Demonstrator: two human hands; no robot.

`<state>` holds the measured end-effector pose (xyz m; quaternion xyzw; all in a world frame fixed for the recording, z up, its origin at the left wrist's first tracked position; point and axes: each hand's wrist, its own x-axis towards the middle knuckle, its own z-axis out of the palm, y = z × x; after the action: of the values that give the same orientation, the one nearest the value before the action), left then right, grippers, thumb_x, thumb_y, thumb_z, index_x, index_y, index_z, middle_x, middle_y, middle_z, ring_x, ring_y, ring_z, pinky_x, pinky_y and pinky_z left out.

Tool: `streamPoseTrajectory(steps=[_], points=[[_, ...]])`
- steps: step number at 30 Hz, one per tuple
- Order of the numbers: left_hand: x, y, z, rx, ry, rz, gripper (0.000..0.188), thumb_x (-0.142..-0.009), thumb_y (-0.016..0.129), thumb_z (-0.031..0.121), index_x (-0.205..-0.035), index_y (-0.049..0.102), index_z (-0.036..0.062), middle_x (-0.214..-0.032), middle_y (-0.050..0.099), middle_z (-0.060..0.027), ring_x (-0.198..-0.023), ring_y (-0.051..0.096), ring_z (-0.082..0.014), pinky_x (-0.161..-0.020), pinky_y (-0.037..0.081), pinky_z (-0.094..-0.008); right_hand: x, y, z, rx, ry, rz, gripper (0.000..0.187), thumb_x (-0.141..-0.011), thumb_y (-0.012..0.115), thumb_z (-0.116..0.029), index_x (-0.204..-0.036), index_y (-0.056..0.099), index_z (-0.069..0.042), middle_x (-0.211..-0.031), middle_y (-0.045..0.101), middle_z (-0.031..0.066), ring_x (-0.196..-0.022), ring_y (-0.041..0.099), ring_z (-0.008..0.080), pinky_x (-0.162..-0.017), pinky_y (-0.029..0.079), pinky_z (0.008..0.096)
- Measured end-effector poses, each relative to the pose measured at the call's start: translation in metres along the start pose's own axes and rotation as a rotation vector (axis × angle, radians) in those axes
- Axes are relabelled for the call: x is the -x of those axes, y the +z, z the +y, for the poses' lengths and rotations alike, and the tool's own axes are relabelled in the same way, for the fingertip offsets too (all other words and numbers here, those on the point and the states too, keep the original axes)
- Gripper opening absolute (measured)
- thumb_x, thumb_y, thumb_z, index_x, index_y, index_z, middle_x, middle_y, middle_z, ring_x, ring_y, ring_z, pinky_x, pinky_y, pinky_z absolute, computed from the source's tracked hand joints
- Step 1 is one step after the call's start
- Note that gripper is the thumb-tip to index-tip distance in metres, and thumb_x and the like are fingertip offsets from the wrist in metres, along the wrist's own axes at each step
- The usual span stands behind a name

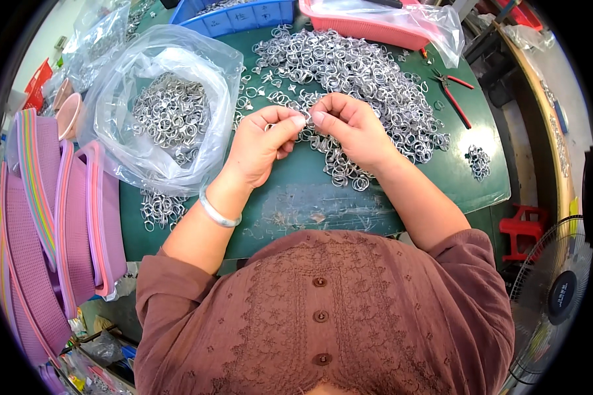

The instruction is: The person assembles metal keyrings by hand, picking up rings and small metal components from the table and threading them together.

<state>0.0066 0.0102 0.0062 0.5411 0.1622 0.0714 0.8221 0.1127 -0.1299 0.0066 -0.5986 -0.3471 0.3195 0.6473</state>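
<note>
Over the near edge of a big pile of silver metal rings (356,62), my two hands meet with fingertips almost touching. My left hand (265,141) is closed in a pinch of thumb and forefinger. Opposite it, my right hand (354,131) pinches the same way. A small silver ring (308,120) shows between the fingertips, mostly hidden by them. To the left, an open clear plastic bag (105,131) holds more rings (171,112). Loose rings (247,92) lie scattered between the bag and the pile.
Red-handled pliers (456,105) lie right of the pile. Small ring heaps sit at the right (479,162) and below the bag (161,209). A blue bin (237,21) and pink basket (369,29) stand at the back. Stacked purple baskets (79,217) flank the left; a fan (553,296), the right.
</note>
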Motion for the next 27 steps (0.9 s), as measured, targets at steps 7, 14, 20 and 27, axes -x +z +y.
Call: streamPoseTrajectory(steps=[7,14,20,27], points=[[0.001,0.002,-0.004,-0.159,0.100,-0.013,0.009,-0.081,0.060,0.015,-0.085,0.061,0.0069,-0.066,0.054,0.0028,-0.055,0.046,-0.0036,-0.049,0.035,-0.0155,0.002,0.002,0.000,0.089,0.006,0.036,0.007,-0.084,0.053,-0.009,-0.084,0.053,-0.001,-0.075,0.051,-0.0028,-0.067,0.043,0.0029,-0.058,0.038,0.0186],[0.002,0.001,-0.003,-0.057,0.064,-0.012,0.009,-0.083,0.058,0.014,-0.085,0.061,0.0063,-0.065,0.054,0.0026,-0.054,0.045,-0.0039,-0.048,0.034,-0.0155,0.002,0.001,0.005,0.101,-0.197,0.033,0.021,-0.076,0.061,-0.005,-0.095,0.054,-0.001,-0.086,0.056,0.0002,-0.075,0.050,0.0071,-0.066,0.042,0.0219],[0.004,0.003,0.000,-0.033,0.048,-0.015,0.009,-0.082,0.059,0.014,-0.083,0.062,0.0066,-0.063,0.053,0.0033,-0.052,0.045,-0.0039,-0.046,0.033,-0.0158,0.002,0.003,0.006,0.235,-0.271,0.019,0.025,-0.074,0.062,-0.003,-0.098,0.056,0.000,-0.084,0.058,0.0020,-0.075,0.053,0.0090,-0.067,0.044,0.0228],[0.002,0.000,-0.002,0.025,0.016,-0.046,0.009,-0.083,0.055,0.012,-0.083,0.060,0.0048,-0.064,0.055,0.0011,-0.050,0.045,-0.0047,-0.044,0.032,-0.0154,0.003,0.004,0.005,0.296,-0.270,0.024,0.024,-0.074,0.062,-0.003,-0.097,0.057,0.001,-0.079,0.059,0.0037,-0.070,0.055,0.0090,-0.065,0.045,0.0227]])
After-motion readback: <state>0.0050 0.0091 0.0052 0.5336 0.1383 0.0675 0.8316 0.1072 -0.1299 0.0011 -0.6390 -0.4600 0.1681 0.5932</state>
